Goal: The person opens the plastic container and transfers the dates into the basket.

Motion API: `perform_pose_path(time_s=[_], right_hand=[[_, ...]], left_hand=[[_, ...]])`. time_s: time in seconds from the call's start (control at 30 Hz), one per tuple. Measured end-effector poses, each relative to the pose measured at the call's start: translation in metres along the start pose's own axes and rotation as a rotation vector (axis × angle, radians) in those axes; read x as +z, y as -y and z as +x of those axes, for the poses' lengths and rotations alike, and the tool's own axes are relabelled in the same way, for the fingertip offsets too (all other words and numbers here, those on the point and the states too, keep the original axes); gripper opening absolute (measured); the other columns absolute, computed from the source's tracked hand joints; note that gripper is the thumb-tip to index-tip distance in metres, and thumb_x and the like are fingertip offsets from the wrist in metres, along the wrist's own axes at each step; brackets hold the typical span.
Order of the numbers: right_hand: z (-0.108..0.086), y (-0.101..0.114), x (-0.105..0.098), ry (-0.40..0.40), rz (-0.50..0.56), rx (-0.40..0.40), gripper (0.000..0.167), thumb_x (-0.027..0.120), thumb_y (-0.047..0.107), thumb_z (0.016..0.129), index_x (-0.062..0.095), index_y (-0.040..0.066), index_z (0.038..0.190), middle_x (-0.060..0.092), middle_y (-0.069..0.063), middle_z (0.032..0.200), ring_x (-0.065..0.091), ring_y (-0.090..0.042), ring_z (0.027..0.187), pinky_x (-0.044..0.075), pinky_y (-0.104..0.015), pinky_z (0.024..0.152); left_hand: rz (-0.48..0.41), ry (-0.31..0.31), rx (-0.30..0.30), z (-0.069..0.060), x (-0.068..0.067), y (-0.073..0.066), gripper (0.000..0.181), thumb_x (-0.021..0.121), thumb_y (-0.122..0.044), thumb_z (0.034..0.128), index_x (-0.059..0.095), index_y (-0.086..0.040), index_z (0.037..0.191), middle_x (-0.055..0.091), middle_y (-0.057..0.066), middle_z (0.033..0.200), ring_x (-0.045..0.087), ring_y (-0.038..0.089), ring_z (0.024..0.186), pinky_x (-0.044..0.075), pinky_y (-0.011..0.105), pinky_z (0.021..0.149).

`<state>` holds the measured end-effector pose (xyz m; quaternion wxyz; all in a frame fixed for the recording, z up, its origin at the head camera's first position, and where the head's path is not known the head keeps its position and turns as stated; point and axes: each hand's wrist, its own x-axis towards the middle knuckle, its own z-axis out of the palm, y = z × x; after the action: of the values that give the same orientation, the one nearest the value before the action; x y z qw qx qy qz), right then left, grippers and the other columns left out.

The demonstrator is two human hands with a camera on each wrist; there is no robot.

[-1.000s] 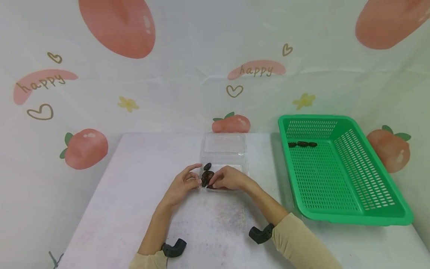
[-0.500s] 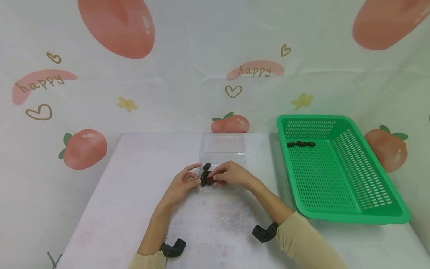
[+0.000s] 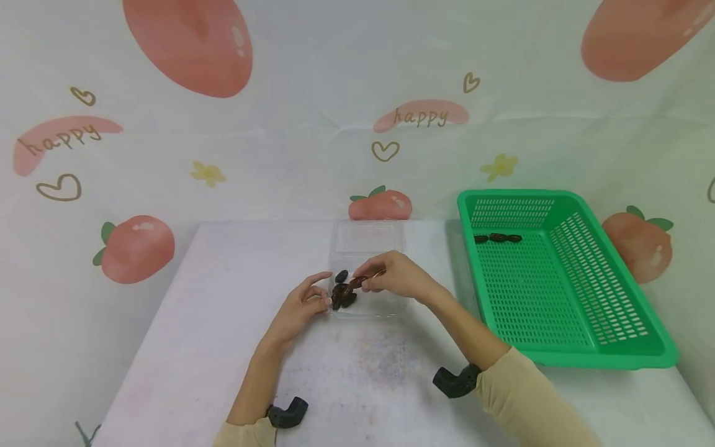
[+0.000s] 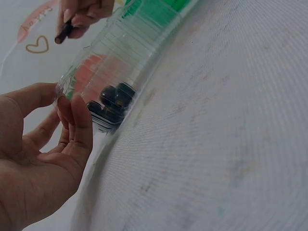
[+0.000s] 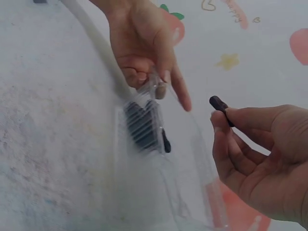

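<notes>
A clear plastic box stands open on the table with its lid folded back. Several dark brown dates lie together at its left side, one of them a little farther back. My left hand pinches the box's left rim between thumb and fingers, as the left wrist view shows. Between the thumb and fingers of my right hand is a date, held above the box. The right wrist view shows that date raised apart from the others.
A green slotted basket stands to the right of the box. A few dates lie in a row near its back left corner. Behind the white table hangs a cloth printed with fruit and hearts.
My right hand has pinched a date from the group and lifted it up and back from the front of the box. My left hand has stayed at the left rim.
</notes>
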<state>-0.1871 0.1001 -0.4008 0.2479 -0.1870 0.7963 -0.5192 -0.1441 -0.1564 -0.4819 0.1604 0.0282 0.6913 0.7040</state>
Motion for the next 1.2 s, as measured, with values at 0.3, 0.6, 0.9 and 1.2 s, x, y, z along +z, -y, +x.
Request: perform_pose_path(time_s=[0.3, 0.6, 0.9, 1.2], right_hand=[[-0.012, 0.012, -0.021, -0.019, -0.007, -0.036, 0.022, 0.07, 0.009, 0.09, 0.075, 0.013, 0.111, 0.075, -0.003, 0.103, 0.07, -0.016, 0.092, 0.055, -0.034, 0.085], [-0.025, 0.013, -0.049, -0.129, 0.001, -0.022, 0.022, 0.07, 0.01, 0.09, 0.074, 0.011, 0.112, 0.074, -0.007, 0.105, 0.07, -0.023, 0.095, 0.054, -0.039, 0.087], [-0.038, 0.006, -0.082, -0.176, -0.007, -0.022, 0.027, 0.071, 0.016, 0.093, 0.071, 0.009, 0.118, 0.074, -0.006, 0.106, 0.069, -0.02, 0.098, 0.054, -0.034, 0.087], [-0.057, -0.009, -0.107, -0.205, 0.013, 0.003, 0.032, 0.071, 0.023, 0.094, 0.069, 0.012, 0.123, 0.072, -0.004, 0.115, 0.065, -0.025, 0.109, 0.052, -0.032, 0.092]], left_hand=[[-0.005, 0.004, -0.001, 0.001, 0.0, 0.0, 0.06, 0.067, -0.003, 0.0921, 0.045, -0.011, 0.147, 0.052, 0.007, 0.097, 0.057, 0.013, 0.082, 0.052, 0.03, 0.078], [0.001, 0.01, -0.005, 0.001, -0.002, -0.002, 0.058, 0.066, -0.004, 0.093, 0.046, -0.015, 0.147, 0.052, 0.007, 0.098, 0.057, 0.015, 0.083, 0.052, 0.03, 0.079], [0.013, 0.004, -0.004, 0.001, -0.002, -0.004, 0.058, 0.067, -0.005, 0.0927, 0.047, -0.015, 0.146, 0.052, 0.007, 0.098, 0.057, 0.015, 0.084, 0.052, 0.03, 0.079], [0.026, 0.0, -0.016, 0.0, -0.001, 0.0, 0.057, 0.066, -0.003, 0.0933, 0.047, -0.015, 0.146, 0.054, 0.006, 0.095, 0.057, 0.016, 0.082, 0.051, 0.028, 0.076]])
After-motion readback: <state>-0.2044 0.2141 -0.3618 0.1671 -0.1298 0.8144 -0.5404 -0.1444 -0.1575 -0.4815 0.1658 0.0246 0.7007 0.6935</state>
